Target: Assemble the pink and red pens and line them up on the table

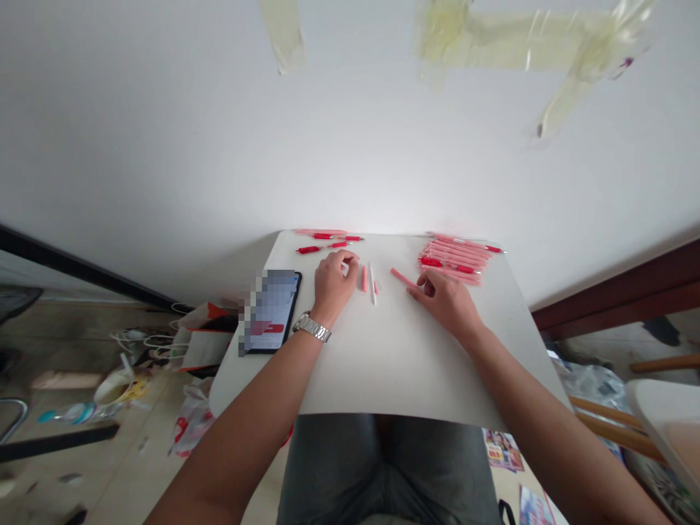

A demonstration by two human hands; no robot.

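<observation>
My left hand (332, 281), with a metal watch on its wrist, rests on the small white table (394, 350); its fingers are curled, pinched near a small pen part that I cannot make out. Just right of it lie a short pink piece (364, 278) and a thin white refill (372, 283). My right hand (445, 297) lies on the table with fingers bent, its fingertips on a pink pen barrel (403, 277). A pile of pink and red pens (456, 257) sits behind the right hand. A few red pens (327, 241) lie at the far left edge.
A phone (272, 311) lies on the table's left side. A white wall with taped strips rises right behind the table. Bags, cables and a bottle clutter the floor at left; magazines and a chair (664, 415) are at right.
</observation>
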